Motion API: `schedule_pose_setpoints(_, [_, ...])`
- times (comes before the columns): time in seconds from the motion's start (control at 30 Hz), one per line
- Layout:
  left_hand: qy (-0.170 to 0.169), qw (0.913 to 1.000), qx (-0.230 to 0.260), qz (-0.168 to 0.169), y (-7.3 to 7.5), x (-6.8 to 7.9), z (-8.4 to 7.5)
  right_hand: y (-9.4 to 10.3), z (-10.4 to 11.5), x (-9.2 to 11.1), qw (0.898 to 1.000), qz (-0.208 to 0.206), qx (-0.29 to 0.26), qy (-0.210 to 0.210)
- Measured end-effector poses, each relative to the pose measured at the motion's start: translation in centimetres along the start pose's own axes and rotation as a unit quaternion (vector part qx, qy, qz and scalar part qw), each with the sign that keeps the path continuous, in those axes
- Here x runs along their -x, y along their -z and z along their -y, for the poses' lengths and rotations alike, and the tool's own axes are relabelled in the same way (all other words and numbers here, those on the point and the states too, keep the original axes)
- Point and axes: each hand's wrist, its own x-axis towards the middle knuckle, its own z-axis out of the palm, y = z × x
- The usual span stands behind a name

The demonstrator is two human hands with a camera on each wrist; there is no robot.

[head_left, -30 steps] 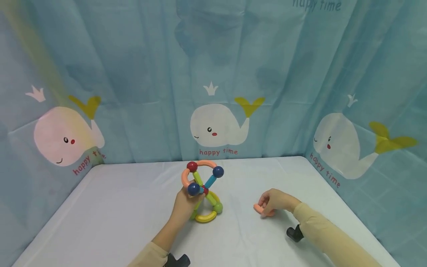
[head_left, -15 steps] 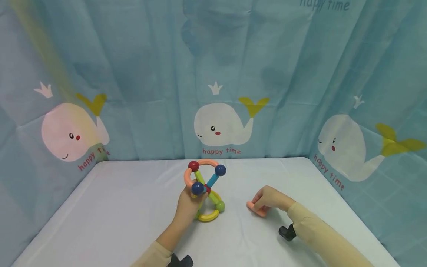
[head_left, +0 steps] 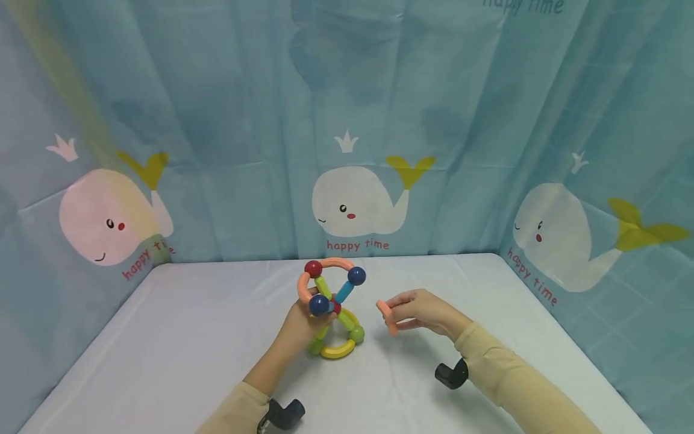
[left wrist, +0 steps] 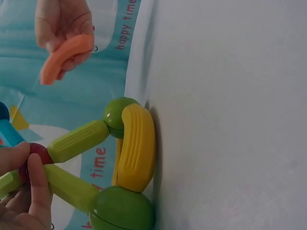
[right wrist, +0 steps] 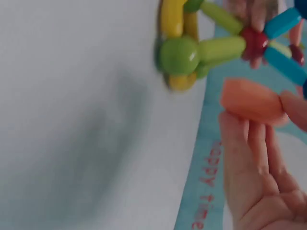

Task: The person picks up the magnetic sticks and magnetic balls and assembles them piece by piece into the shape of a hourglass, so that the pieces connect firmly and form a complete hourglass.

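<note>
My left hand (head_left: 305, 325) grips a standing toy of rods and balls at its middle red ball (left wrist: 39, 152). Yellow curved rods (left wrist: 136, 148) and green balls (left wrist: 122, 211) form its base on the table. Up top, orange curved rods join a red ball (head_left: 313, 269) and dark blue balls (head_left: 356, 276), with blue rods (head_left: 344, 292) running to the middle. My right hand (head_left: 428, 312) pinches a loose orange curved rod (head_left: 387, 317) between thumb and fingers. That rod is off the table, right of the toy and apart from it.
A white cloth covers the table (head_left: 179, 349). Behind it and at both sides hangs a blue curtain (head_left: 228, 150) printed with whales. Black camera mounts (head_left: 452, 375) sit on both wrists.
My right hand has lifted the orange curved rod from the table and carried it left toward the toy, turning it more upright. The left hand keeps its hold in about the same place.
</note>
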Motion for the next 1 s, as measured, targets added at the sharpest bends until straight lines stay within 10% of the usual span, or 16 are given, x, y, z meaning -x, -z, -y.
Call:
schedule_pose_setpoints(0.33, [-0.016, 0.9995, 0.023, -0.013, -0.2, 0.2, -0.4, -1.2, 2.4, 0.7, 0.982, 0.03, -0.187, 0.006])
schedule_pose_setpoints(1.0, [-0.023, 0.9951, 0.043, -0.086, -2.4, 2.1, -0.9, -2.9, 4.2, 1.5, 0.965, 0.021, -0.26, -0.009])
